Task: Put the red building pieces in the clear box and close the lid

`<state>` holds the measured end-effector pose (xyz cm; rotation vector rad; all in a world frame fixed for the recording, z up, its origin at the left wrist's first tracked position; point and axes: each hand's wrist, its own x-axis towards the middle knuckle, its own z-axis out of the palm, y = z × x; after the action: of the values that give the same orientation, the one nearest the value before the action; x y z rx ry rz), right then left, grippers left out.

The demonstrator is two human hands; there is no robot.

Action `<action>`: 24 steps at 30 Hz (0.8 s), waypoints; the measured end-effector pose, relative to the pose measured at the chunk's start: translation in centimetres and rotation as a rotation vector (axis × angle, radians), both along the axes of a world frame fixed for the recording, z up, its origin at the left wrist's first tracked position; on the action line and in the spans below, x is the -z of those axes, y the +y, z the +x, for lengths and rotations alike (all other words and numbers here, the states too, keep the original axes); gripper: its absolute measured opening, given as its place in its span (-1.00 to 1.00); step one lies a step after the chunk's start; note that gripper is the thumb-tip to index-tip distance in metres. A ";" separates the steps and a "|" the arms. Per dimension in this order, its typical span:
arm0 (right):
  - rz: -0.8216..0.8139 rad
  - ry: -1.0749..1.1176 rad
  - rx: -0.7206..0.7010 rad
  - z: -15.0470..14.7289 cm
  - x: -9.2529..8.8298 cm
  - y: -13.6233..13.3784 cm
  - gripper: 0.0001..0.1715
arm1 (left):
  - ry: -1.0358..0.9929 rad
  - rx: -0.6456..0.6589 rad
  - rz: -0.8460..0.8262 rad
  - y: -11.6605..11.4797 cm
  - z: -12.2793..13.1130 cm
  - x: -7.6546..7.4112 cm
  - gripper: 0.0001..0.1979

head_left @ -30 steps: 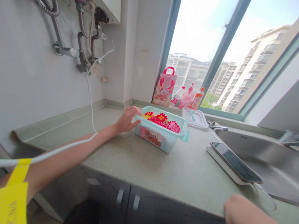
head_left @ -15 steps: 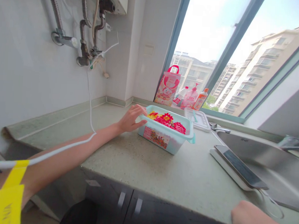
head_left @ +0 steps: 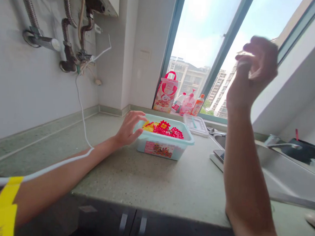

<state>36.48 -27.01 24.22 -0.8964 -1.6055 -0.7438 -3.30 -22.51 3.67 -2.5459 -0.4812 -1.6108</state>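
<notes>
A pale turquoise plastic tub (head_left: 158, 149) stands on the counter, a picture label on its front. Inside lie red and yellow plastic building pieces (head_left: 164, 127), including a red square with a yellow window shape. My left hand (head_left: 129, 129) holds the tub's left end, fingers at the rim and thumb by the front corner. High at the right, in front of the window, my right hand (head_left: 258, 63) is raised on a bent forearm. Its fingers are curled loosely, apart from the thumb, and I see nothing between them. That hand is slightly blurred.
The tub's clear lid (head_left: 196, 126) lies behind it. Bottles (head_left: 188, 105) and a pink bag (head_left: 166, 95) stand at the window. A steel sink (head_left: 289, 177) is on the right; a phone (head_left: 219, 154) shows partly behind my forearm. A white cable (head_left: 81, 110) crosses my left arm.
My right hand has risen from the counter's front edge to the height of the window. My left hand stays at the tub's left end. The view has shifted to the right.
</notes>
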 end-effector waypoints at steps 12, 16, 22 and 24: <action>-0.480 0.197 0.351 4.1 12.1 12.0 -0.48 | -0.042 0.181 -0.174 1.9 0.5 1.8 -0.21; -0.840 0.315 0.539 4.8 19.2 13.1 -0.54 | -0.043 0.169 -0.160 2.0 0.3 1.9 -0.20; -0.906 0.395 0.584 5.6 25.6 13.2 -0.45 | -0.037 0.172 -0.167 2.0 0.5 1.9 -0.21; -0.881 0.410 0.580 6.1 25.9 13.6 -0.40 | -0.048 0.186 -0.158 1.9 0.5 1.9 -0.23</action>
<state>42.53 -13.36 -1.67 -2.0596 -1.2769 -0.1530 -2.79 -20.60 1.76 -2.7459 -0.4010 -1.7651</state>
